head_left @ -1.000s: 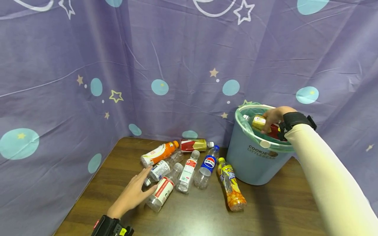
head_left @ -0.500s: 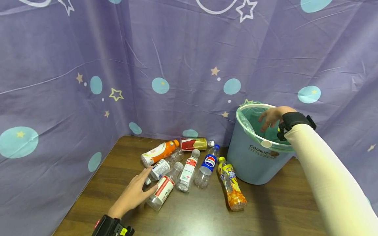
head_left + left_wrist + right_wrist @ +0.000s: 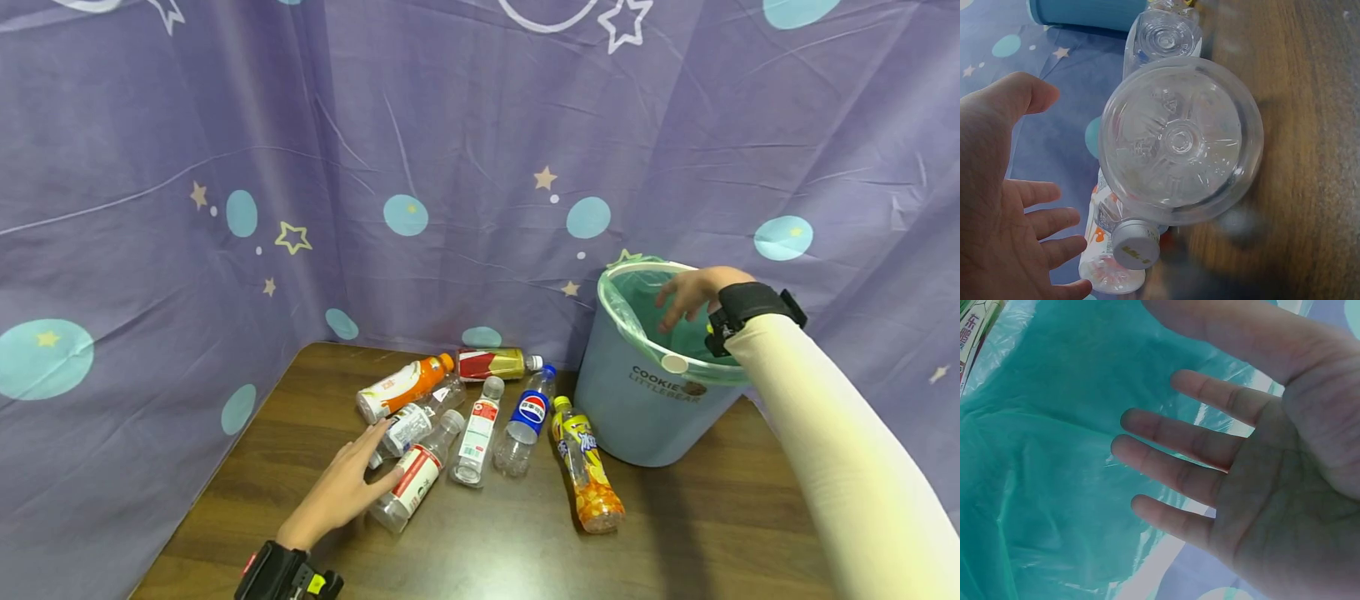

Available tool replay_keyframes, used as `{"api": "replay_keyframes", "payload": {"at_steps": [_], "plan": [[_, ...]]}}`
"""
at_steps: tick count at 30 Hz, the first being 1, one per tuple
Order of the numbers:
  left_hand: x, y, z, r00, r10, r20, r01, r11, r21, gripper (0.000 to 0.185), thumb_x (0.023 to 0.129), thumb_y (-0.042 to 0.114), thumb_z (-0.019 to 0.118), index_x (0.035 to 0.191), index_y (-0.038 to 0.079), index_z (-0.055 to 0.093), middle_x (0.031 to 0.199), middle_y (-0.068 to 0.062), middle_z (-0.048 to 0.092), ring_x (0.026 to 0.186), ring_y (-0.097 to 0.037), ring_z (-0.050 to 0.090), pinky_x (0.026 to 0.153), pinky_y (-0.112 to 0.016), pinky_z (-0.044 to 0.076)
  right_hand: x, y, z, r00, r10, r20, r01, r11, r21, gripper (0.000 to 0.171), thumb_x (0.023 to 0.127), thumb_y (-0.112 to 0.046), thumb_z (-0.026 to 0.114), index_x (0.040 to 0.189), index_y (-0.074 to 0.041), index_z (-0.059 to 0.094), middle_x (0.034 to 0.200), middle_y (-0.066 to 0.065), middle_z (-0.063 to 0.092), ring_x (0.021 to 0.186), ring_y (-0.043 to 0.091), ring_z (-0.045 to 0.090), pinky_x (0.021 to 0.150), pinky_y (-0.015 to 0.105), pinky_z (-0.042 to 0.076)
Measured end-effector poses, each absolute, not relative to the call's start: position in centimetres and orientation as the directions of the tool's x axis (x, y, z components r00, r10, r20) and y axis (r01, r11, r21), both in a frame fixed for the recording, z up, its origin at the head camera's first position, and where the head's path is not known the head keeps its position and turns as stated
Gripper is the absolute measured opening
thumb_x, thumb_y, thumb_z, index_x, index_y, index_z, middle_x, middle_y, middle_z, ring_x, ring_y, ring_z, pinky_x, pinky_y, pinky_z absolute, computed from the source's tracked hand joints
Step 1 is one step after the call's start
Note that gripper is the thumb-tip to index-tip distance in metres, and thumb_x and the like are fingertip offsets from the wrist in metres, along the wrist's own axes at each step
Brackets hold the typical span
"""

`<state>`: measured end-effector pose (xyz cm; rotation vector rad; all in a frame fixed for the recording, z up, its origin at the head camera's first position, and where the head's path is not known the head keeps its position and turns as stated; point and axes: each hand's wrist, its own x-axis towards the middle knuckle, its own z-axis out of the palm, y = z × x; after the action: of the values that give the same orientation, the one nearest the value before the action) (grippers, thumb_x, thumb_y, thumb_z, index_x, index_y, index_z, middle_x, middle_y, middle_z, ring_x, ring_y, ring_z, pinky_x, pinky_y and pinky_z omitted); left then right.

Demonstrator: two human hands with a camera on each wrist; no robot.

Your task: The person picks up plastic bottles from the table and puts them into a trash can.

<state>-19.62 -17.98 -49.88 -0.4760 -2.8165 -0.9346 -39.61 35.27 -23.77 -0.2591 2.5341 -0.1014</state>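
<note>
My right hand (image 3: 697, 296) hangs inside the mouth of a blue-grey bin (image 3: 645, 425), fingers spread and nothing in them. Its palm shows bare in the right wrist view against the green bin liner (image 3: 1054, 481). My left hand (image 3: 341, 492) hovers with extended fingers beside two lying plastic bottles. Nearest its thumb is a clear bottle with a red-and-cream label (image 3: 416, 479), whose round base (image 3: 1179, 140) fills the middle of the left wrist view. Near the fingertips lies a white-capped bottle with a white-and-blue label (image 3: 408, 429).
More bottles lie on the wooden table (image 3: 255, 500): an orange one (image 3: 405, 387), a red-and-gold one (image 3: 491, 365), a clear one with a red-white label (image 3: 476, 437), a blue-labelled Pepsi bottle (image 3: 528, 417) and a yellow-capped one (image 3: 588, 471). A purple curtain (image 3: 465, 167) hangs behind.
One second ago my right hand held a gold-and-red-labelled bottle inside the bin. It has let go and the bottle has dropped out of the head view. The left hand stays put.
</note>
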Motion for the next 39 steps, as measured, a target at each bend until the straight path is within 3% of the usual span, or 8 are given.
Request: {"api": "replay_keyframes", "payload": {"at_steps": [5, 9, 16, 24, 29, 39], "plan": [[-20.0, -17.8, -49.9, -0.937, 0.262, 0.231, 0.348, 0.754, 0.557, 0.081, 0.095, 0.043, 0.069, 0.157, 0.004, 0.035, 0.161, -0.022, 0.038, 0.147, -0.044, 0.038, 0.117, -0.069, 0.026, -39.6, 34.5, -23.3, -0.823, -0.242, -0.514, -0.188, 0.97, -0.156, 0.087, 0.086, -0.039, 0.08, 0.148, 0.007, 0.039, 0.14, 0.041, 0.05, 0.129, 0.058, 0.05, 0.104, 0.07, 0.041], [-20.5, -17.5, -49.7, -0.938, 0.269, 0.22, 0.347, 0.751, 0.562, 0.08, 0.095, 0.044, 0.069, 0.157, 0.004, 0.036, 0.16, -0.021, 0.039, 0.148, -0.042, 0.038, 0.118, -0.068, 0.025, -39.5, 33.6, -22.9, -0.854, -0.288, -0.433, -0.243, 0.957, -0.156, 0.082, 0.085, -0.034, 0.082, 0.145, 0.008, 0.045, 0.144, 0.04, 0.045, 0.126, 0.055, 0.053, 0.102, 0.065, 0.046], [-21.3, -17.3, -48.8, -0.931, 0.28, 0.233, 0.364, 0.756, 0.544, 0.079, 0.095, 0.041, 0.069, 0.157, 0.003, 0.036, 0.159, -0.023, 0.041, 0.147, -0.042, 0.04, 0.118, -0.068, 0.027, -38.0, 30.9, -21.6, -0.873, -0.411, -0.262, -0.381, 0.911, -0.159, 0.063, 0.084, -0.021, 0.081, 0.135, 0.006, 0.056, 0.123, 0.034, 0.063, 0.111, 0.044, 0.064, 0.085, 0.051, 0.056], [-22.2, -17.7, -48.5, -0.913, 0.301, 0.275, 0.404, 0.761, 0.507, 0.078, 0.095, 0.041, 0.07, 0.155, 0.001, 0.038, 0.158, -0.022, 0.042, 0.145, -0.042, 0.041, 0.116, -0.068, 0.029, -33.9, 26.6, -21.0, -0.832, -0.542, -0.115, -0.527, 0.839, -0.135, 0.052, 0.086, -0.015, 0.08, 0.131, -0.001, 0.06, 0.132, 0.029, 0.062, 0.125, 0.047, 0.059, 0.098, 0.058, 0.051], [-22.7, -17.6, -48.4, -0.908, 0.304, 0.287, 0.413, 0.759, 0.503, 0.076, 0.093, 0.036, 0.072, 0.153, 0.001, 0.041, 0.157, -0.022, 0.044, 0.145, -0.044, 0.041, 0.115, -0.07, 0.03, -30.9, 24.7, -21.2, -0.769, -0.638, -0.02, -0.636, 0.768, -0.075, 0.052, 0.084, -0.011, 0.081, 0.132, -0.002, 0.062, 0.131, 0.022, 0.065, 0.12, 0.042, 0.062, 0.1, 0.057, 0.051], [-23.7, -17.1, -48.0, -0.903, 0.317, 0.291, 0.425, 0.763, 0.486, 0.077, 0.094, 0.037, 0.072, 0.153, 0.0, 0.041, 0.157, -0.023, 0.043, 0.145, -0.044, 0.042, 0.116, -0.066, 0.032, -25.5, 23.4, -24.6, -0.729, -0.655, 0.2, -0.666, 0.746, 0.017, 0.041, 0.086, -0.019, 0.08, 0.124, -0.008, 0.069, 0.115, 0.008, 0.071, 0.101, 0.025, 0.07, 0.085, 0.045, 0.058]]}}
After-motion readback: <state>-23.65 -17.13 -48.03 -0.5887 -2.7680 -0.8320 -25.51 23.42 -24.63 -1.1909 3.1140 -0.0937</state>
